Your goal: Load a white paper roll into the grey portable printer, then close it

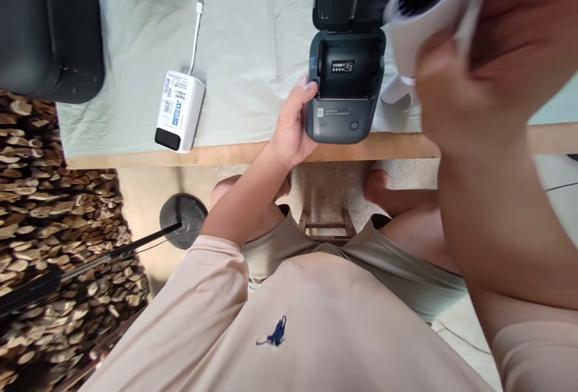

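Note:
A dark grey label printer [341,121] sits at the table's front edge with its lid [354,3] swung up and its inner bay showing. My left hand [293,121] grips the printer's left side, thumb on the rim of the bay. Raised to the right of the lid, close to the camera, my right hand [487,73] is closed around a white roll [409,37] with a black toothed core. The roll and hand are slightly blurred. Below the roll, a white rounded object [397,90] lies on the table, partly hidden by my right hand.
A white power bank [178,112] with a short cable [195,37] lies left on the cloth-covered table [239,79]. A black bag [49,31] stands at the far left. Below are a round black stand base [183,217] and stacked firewood [54,199].

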`<action>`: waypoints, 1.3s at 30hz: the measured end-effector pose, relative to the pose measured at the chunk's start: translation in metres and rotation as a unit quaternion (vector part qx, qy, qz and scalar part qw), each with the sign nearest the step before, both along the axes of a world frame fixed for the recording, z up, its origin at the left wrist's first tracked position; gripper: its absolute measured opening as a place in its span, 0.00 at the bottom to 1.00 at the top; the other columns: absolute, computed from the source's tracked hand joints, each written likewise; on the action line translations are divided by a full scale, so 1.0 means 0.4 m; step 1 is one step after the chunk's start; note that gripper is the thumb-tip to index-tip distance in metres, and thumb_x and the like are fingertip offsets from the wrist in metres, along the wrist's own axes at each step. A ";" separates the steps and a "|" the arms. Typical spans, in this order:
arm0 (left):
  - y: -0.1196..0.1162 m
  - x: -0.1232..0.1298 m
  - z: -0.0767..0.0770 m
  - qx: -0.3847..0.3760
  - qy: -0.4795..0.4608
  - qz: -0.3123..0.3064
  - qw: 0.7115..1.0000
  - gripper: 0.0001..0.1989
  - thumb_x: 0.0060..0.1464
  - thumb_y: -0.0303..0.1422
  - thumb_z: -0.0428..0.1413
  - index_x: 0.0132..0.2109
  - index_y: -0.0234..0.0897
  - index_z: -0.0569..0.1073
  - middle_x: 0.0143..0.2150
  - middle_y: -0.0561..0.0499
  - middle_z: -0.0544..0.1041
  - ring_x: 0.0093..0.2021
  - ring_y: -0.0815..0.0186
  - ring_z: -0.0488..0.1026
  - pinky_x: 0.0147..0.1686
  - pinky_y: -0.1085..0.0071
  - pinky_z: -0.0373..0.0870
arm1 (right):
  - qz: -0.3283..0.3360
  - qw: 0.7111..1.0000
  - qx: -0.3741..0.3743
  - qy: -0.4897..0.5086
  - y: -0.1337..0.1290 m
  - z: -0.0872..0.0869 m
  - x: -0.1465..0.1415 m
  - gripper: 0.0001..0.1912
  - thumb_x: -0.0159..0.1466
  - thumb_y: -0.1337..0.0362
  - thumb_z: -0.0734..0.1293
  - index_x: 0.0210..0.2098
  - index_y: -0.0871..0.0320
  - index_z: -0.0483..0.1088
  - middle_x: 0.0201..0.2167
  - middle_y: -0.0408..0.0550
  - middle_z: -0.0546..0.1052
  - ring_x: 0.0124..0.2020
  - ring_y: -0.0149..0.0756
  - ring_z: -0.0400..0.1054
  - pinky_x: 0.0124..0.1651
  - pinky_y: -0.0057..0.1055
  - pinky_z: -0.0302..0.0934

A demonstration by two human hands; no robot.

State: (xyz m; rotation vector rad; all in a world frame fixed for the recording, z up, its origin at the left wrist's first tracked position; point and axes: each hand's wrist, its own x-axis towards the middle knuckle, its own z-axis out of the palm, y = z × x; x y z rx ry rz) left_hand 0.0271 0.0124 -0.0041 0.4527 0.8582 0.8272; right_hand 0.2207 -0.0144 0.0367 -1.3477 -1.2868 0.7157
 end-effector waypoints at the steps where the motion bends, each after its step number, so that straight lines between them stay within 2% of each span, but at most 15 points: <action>1: -0.002 0.000 -0.002 0.008 0.000 0.002 1.000 0.15 0.77 0.38 0.47 0.56 0.42 0.78 0.52 0.46 0.90 0.79 0.46 0.75 0.75 0.52 0.79 | 0.031 0.991 0.081 -0.106 -0.004 0.003 -0.014 0.29 0.64 0.62 0.69 0.64 0.42 0.77 0.65 0.32 0.78 0.65 0.44 0.78 0.62 0.39 0.73; 3: -0.007 -0.001 -0.007 0.033 -0.008 0.003 0.999 0.14 0.77 0.39 0.48 0.54 0.41 0.77 0.52 0.46 0.88 0.77 0.46 0.78 0.72 0.50 0.82 | 0.071 0.935 0.199 -0.285 0.000 -0.002 -0.023 0.27 0.64 0.65 0.67 0.63 0.49 0.75 0.55 0.37 0.84 0.54 0.43 0.83 0.57 0.42 0.75; 4: -0.009 -0.002 -0.010 0.044 -0.010 0.001 0.999 0.14 0.77 0.39 0.49 0.54 0.41 0.77 0.52 0.46 0.88 0.75 0.46 0.79 0.71 0.49 0.83 | 0.078 0.911 0.215 -0.344 0.007 -0.009 -0.020 0.29 0.64 0.66 0.66 0.64 0.49 0.73 0.53 0.37 0.84 0.52 0.43 0.84 0.56 0.43 0.75; 8: -0.010 -0.003 -0.020 0.027 -0.001 0.006 1.000 0.15 0.76 0.39 0.50 0.60 0.44 0.77 0.51 0.46 0.87 0.75 0.46 0.79 0.69 0.47 0.84 | 0.065 0.869 0.175 -0.458 0.034 -0.034 -0.002 0.36 0.58 0.66 0.70 0.66 0.51 0.67 0.54 0.43 0.84 0.48 0.50 0.84 0.56 0.49 0.74; 11: -0.010 -0.003 -0.024 0.043 0.000 -0.016 0.999 0.12 0.74 0.37 0.52 0.58 0.49 0.77 0.49 0.46 0.88 0.76 0.49 0.77 0.68 0.57 0.84 | 0.070 0.871 0.116 -0.473 0.041 -0.029 -0.007 0.33 0.56 0.68 0.71 0.62 0.50 0.69 0.47 0.43 0.85 0.43 0.50 0.82 0.56 0.51 0.71; 13: -0.014 -0.003 -0.026 0.086 -0.002 -0.028 0.996 0.08 0.72 0.37 0.55 0.54 0.49 0.76 0.46 0.48 0.87 0.71 0.50 0.81 0.58 0.62 0.86 | 0.089 0.880 0.063 -0.463 0.039 -0.019 -0.017 0.25 0.58 0.69 0.70 0.54 0.49 0.71 0.44 0.43 0.85 0.42 0.50 0.82 0.57 0.51 0.69; 15: -0.017 -0.005 -0.028 0.118 -0.011 -0.027 0.993 0.07 0.71 0.39 0.57 0.52 0.46 0.74 0.42 0.51 0.84 0.58 0.53 0.87 0.45 0.64 0.84 | 0.107 0.889 0.044 -0.442 0.037 -0.015 -0.028 0.15 0.58 0.71 0.70 0.44 0.50 0.72 0.47 0.43 0.86 0.46 0.50 0.83 0.56 0.49 0.67; 18: -0.017 -0.009 -0.027 0.119 -0.036 -0.018 0.992 0.05 0.72 0.36 0.57 0.49 0.44 0.76 0.39 0.53 0.81 0.41 0.62 0.82 0.40 0.66 0.79 | 0.092 0.904 0.097 -0.406 0.032 -0.026 -0.039 0.08 0.62 0.71 0.69 0.38 0.51 0.76 0.51 0.45 0.86 0.49 0.48 0.84 0.48 0.45 0.66; 23: -0.010 -0.007 -0.009 0.061 -0.060 -0.002 0.996 0.15 0.78 0.40 0.52 0.45 0.39 0.79 0.40 0.47 0.84 0.51 0.56 0.85 0.56 0.61 0.84 | 0.059 0.907 0.187 -0.374 0.023 -0.060 -0.044 0.05 0.71 0.62 0.73 0.37 0.47 0.82 0.39 0.43 0.84 0.46 0.47 0.80 0.51 0.48 0.65; 25: -0.009 -0.005 -0.004 0.045 -0.045 0.014 0.998 0.18 0.80 0.38 0.48 0.44 0.38 0.79 0.37 0.50 0.82 0.48 0.60 0.86 0.53 0.63 0.83 | 0.078 0.910 0.183 -0.364 0.020 -0.066 -0.046 0.09 0.75 0.59 0.72 0.38 0.46 0.82 0.39 0.43 0.84 0.48 0.46 0.79 0.54 0.49 0.65; 29: -0.011 -0.007 -0.005 0.061 -0.048 0.008 0.997 0.06 0.72 0.28 0.59 0.43 0.40 0.78 0.35 0.56 0.81 0.36 0.71 0.81 0.42 0.73 0.79 | 0.090 0.910 0.235 -0.331 0.013 -0.068 -0.052 0.10 0.75 0.56 0.72 0.36 0.48 0.82 0.36 0.44 0.83 0.46 0.47 0.79 0.52 0.49 0.64; 31: -0.013 -0.010 -0.009 0.072 -0.044 -0.004 0.996 0.03 0.69 0.28 0.62 0.45 0.40 0.78 0.37 0.56 0.83 0.38 0.69 0.83 0.42 0.73 0.80 | 0.083 0.913 0.260 -0.302 0.015 -0.068 -0.051 0.11 0.75 0.57 0.72 0.36 0.49 0.81 0.35 0.44 0.83 0.45 0.47 0.80 0.51 0.50 0.65; 34: -0.015 -0.012 -0.017 0.073 -0.003 -0.002 0.997 0.07 0.66 0.30 0.66 0.48 0.42 0.78 0.40 0.56 0.83 0.51 0.61 0.89 0.50 0.68 0.85 | 0.063 0.919 0.296 -0.254 0.031 -0.071 -0.037 0.11 0.76 0.58 0.70 0.36 0.50 0.79 0.35 0.44 0.82 0.40 0.43 0.79 0.48 0.47 0.66; 37: -0.017 -0.013 -0.026 0.083 0.010 -0.005 0.996 0.13 0.60 0.30 0.69 0.50 0.42 0.76 0.42 0.54 0.83 0.68 0.51 0.85 0.64 0.55 0.86 | 0.021 0.911 0.338 -0.237 0.064 -0.079 -0.012 0.16 0.77 0.55 0.70 0.33 0.53 0.73 0.29 0.44 0.76 0.35 0.39 0.73 0.43 0.42 0.66; 39: -0.017 -0.015 -0.031 0.100 0.008 -0.018 0.995 0.18 0.54 0.31 0.70 0.50 0.43 0.76 0.43 0.53 0.83 0.72 0.46 0.81 0.69 0.47 0.83 | -0.026 0.904 0.363 -0.224 0.083 -0.083 -0.001 0.17 0.77 0.53 0.69 0.33 0.54 0.72 0.28 0.44 0.71 0.34 0.37 0.72 0.37 0.38 0.61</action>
